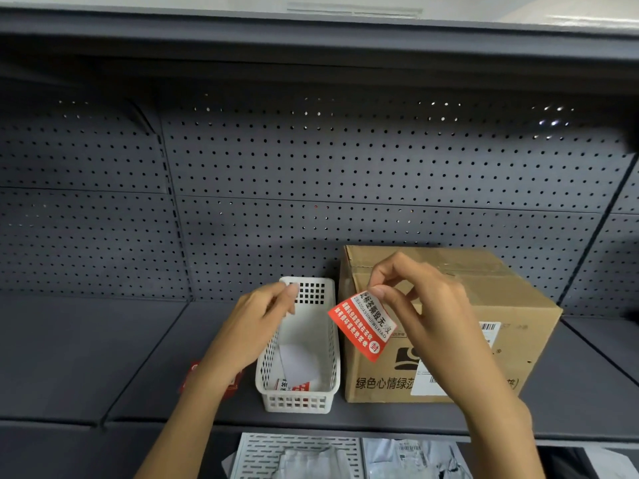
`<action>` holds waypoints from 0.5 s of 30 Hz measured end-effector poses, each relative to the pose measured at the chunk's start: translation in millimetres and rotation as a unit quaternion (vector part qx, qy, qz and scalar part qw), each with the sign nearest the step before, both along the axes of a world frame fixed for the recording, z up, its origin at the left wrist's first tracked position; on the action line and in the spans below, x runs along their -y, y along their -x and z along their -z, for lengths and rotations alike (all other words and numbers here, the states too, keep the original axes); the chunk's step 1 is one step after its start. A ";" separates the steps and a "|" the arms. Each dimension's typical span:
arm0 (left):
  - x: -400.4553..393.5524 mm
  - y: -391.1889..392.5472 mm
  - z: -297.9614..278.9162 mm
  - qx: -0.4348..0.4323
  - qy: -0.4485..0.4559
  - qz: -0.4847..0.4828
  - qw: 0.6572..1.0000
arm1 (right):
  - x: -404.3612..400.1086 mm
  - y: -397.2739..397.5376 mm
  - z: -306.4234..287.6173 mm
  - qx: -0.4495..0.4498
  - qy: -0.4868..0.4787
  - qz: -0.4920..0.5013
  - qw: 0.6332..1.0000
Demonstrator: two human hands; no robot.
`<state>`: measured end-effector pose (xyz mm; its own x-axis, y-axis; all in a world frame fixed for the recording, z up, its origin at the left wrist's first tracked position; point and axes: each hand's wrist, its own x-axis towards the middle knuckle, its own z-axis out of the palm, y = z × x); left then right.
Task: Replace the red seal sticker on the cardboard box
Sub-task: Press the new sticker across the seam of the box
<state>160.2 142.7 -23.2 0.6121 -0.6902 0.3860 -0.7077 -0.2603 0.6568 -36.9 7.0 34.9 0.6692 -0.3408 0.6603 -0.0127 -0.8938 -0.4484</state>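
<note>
**Red seal sticker held up in front of the cardboard box**

The red rectangular seal sticker carries a white panel with black characters, white characters on the red band, and a small round mark at its lower end. It hangs in the air, tilted, its long axis running from upper left down to lower right. The right hand pinches its upper end between thumb and fingers, just in front of the left part of the brown cardboard box, whose top seam is taped.

Left of the box stands a white perforated plastic basket holding white paper and another red sticker. The left hand, above the basket's left side, pinches a white slip in its fingers. Both box and basket rest on the dark grey shelf.
</note>
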 end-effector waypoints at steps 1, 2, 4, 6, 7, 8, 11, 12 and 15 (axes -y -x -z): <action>-0.1 6.2 -12.2 -0.011 0.029 0.027 0.999 | 0.8 0.3 -0.6 -0.008 0.002 0.006 1.000; 0.4 13.6 -25.7 -0.026 0.059 0.064 0.996 | 1.3 0.3 -1.5 -0.014 0.005 0.011 1.000; 2.5 30.4 -52.3 -0.051 0.094 0.145 0.984 | 2.2 0.6 -2.6 -0.025 0.008 0.019 0.999; 9.1 46.2 -71.7 -0.042 0.087 0.196 0.976 | 4.1 2.3 -4.5 -0.031 0.019 0.033 0.999; 13.9 53.2 -78.2 -0.024 0.075 0.207 0.975 | 5.7 3.5 -5.8 -0.033 0.027 0.041 0.998; 19.8 59.3 -82.4 -0.001 0.064 0.209 0.976 | 8.2 4.9 -7.2 -0.036 0.033 0.049 0.998; 39.0 70.7 -87.2 0.062 0.042 0.175 0.982 | 19.9 9.6 -12.5 -0.047 0.054 0.072 0.995; 45.5 72.3 -87.3 0.075 0.036 0.157 0.984 | 25.1 11.5 -14.2 -0.047 0.057 0.074 0.994; 67.8 77.4 -86.2 0.097 0.027 0.124 0.987 | 44.3 19.2 -18.3 -0.049 0.063 0.073 0.994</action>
